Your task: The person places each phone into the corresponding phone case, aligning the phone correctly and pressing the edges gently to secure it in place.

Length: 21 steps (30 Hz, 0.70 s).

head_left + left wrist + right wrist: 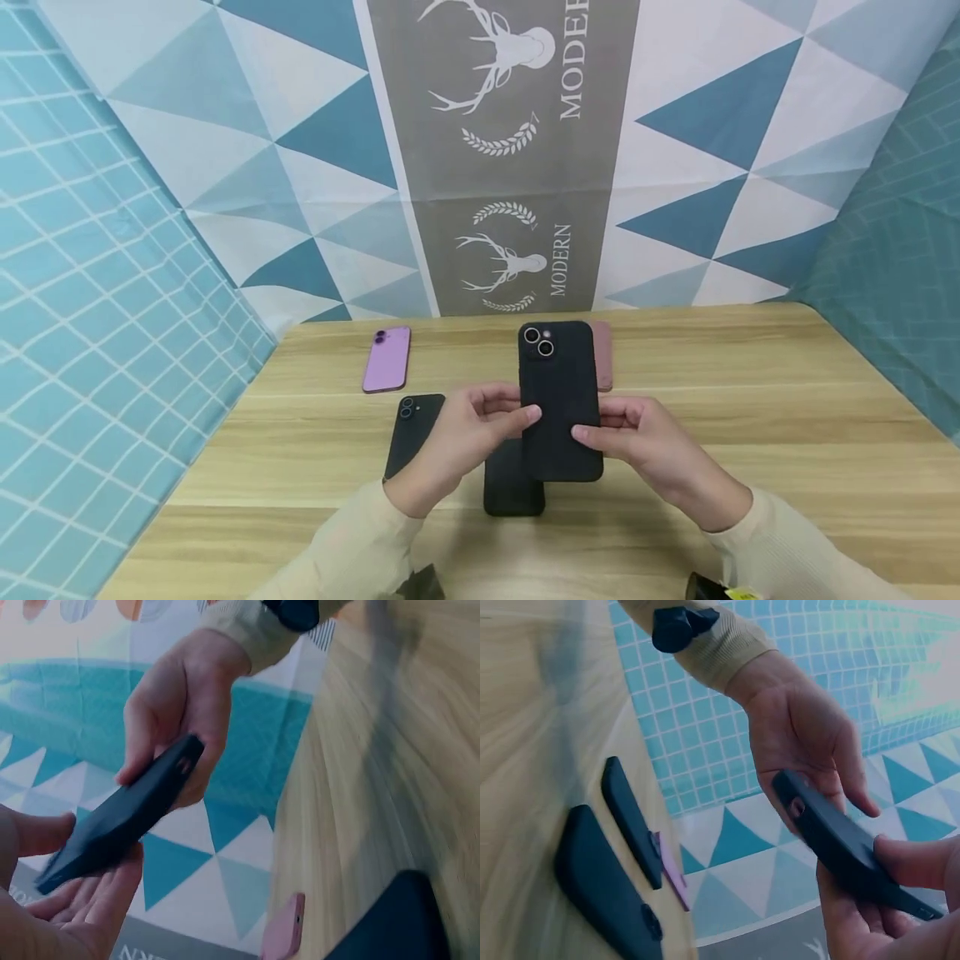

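Observation:
Both hands hold up a black phone (561,392) between thumbs and fingers, its back with two ringed camera lenses facing me. My left hand (480,429) pinches its left edge, thumb on the back. On the opposite edge, my right hand (656,450) pinches lower down, also with the thumb on the back. The wrist views show the held phone (124,814) tilted and raised off the table. Behind it in the head view lies another black phone (514,493), partly covered. A dark phone (408,433) with two lenses rests near my left wrist, partly hidden by it.
On the wooden table (750,358), a purple phone (387,358) lies at the back left. A pink phone (604,358) lies at the back, half hidden by the held one. Patterned cloth (322,167) hangs behind the table, with blue tiled cloth (97,333) along the left.

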Available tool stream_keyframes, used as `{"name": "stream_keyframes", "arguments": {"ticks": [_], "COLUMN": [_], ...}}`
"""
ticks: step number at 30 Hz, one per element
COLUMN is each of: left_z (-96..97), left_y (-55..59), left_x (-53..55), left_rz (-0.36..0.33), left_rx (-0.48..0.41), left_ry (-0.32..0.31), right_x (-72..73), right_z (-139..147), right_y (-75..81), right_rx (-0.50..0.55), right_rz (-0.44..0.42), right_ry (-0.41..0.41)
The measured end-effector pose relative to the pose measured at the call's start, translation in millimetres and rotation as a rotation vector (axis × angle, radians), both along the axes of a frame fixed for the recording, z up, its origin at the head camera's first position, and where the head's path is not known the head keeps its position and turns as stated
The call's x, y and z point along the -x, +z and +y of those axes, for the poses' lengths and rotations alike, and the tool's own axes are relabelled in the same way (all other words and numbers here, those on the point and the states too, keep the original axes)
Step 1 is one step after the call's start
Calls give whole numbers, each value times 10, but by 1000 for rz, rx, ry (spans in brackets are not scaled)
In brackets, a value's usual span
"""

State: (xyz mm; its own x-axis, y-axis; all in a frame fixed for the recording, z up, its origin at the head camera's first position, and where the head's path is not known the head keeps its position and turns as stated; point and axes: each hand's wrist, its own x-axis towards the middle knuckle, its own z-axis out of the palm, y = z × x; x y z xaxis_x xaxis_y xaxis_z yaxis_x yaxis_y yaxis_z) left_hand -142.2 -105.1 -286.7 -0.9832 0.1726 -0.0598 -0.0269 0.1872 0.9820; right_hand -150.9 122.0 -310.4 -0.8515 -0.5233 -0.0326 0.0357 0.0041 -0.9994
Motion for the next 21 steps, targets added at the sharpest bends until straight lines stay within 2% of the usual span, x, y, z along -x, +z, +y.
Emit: {"name": "stream_keyframes", "arguments": {"ticks": [2,6,8,11,13,17,21], "left_z": [-60,-262,-382,-558,-650,-776,-849], "left_y": [-13,26,61,99,108,84,50], "left_x": [39,109,121,121,107,76,54], "left_rz": [-7,37,58,78,71,37,7], "left_rx": [-10,-40,-30,-4,16,31,46], "left_ry": [-2,38,70,111,141,168,180], "right_x": [7,45,58,77,84,71,34], "right_z": [54,246,359,510,596,735,827], "right_y": [-55,-196,-264,-350,-406,-523,-653], "right_rx": [-24,-73,-107,-175,-227,-342,-349], "right_rz": [-40,-161,-234,-291,-303,-284,-290], "right_ry": [-29,-85,-127,-184,-200,-173,-131]}}
